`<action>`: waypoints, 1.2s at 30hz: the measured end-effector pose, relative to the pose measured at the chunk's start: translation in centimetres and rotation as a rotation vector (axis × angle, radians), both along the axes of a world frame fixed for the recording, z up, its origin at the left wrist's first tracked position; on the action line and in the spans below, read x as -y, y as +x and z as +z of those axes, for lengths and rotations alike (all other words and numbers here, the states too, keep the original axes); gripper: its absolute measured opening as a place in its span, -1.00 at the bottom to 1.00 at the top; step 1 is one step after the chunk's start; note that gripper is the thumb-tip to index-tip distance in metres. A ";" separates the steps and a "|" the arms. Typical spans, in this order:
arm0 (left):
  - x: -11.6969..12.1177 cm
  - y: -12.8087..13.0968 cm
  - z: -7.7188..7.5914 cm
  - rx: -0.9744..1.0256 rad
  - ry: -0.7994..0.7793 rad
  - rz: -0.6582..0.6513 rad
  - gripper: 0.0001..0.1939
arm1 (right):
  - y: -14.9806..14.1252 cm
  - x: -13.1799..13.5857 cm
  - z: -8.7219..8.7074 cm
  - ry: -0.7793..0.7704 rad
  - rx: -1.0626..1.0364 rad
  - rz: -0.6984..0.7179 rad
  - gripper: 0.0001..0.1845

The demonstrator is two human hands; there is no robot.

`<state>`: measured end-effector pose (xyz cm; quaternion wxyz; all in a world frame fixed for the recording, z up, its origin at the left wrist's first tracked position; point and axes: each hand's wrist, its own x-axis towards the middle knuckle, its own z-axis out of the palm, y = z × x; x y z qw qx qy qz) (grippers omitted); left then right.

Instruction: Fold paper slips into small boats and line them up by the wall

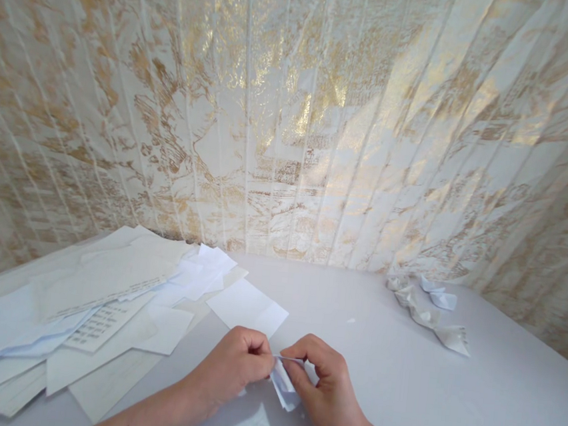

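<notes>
Between my two hands is a small folded piece of white paper (pixel 283 386), its layers hanging down over the table near the front. My left hand (pixel 242 363) pinches its left edge, fingers curled in. On the other side my right hand (pixel 325 384) grips the top edge between thumb and forefinger. Part of the paper is hidden behind the fingers. Just beyond my hands lies a flat white sheet (pixel 247 305).
A spread pile of loose paper sheets (pixel 123 264), some printed, covers the table's left side. Several small folded paper pieces (pixel 422 313) lie at the back right. A gold-patterned curtain (pixel 293 120) hangs behind the white table (pixel 446 409).
</notes>
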<state>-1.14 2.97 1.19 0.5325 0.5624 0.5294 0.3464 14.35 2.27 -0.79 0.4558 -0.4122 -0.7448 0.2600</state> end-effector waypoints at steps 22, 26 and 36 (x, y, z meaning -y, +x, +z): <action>0.0 -0.1 0.3 -0.235 0.175 -0.123 -0.85 | 0.1 0.2 0.1 0.111 0.155 -0.003 -0.85; 0.3 0.1 0.5 -0.302 0.260 -0.100 -0.86 | 0.3 0.4 0.0 0.171 0.226 0.064 -0.82; -0.6 -0.6 -0.4 -0.288 0.335 0.131 -0.74 | -0.3 -0.7 0.3 -0.476 -0.441 0.042 -0.65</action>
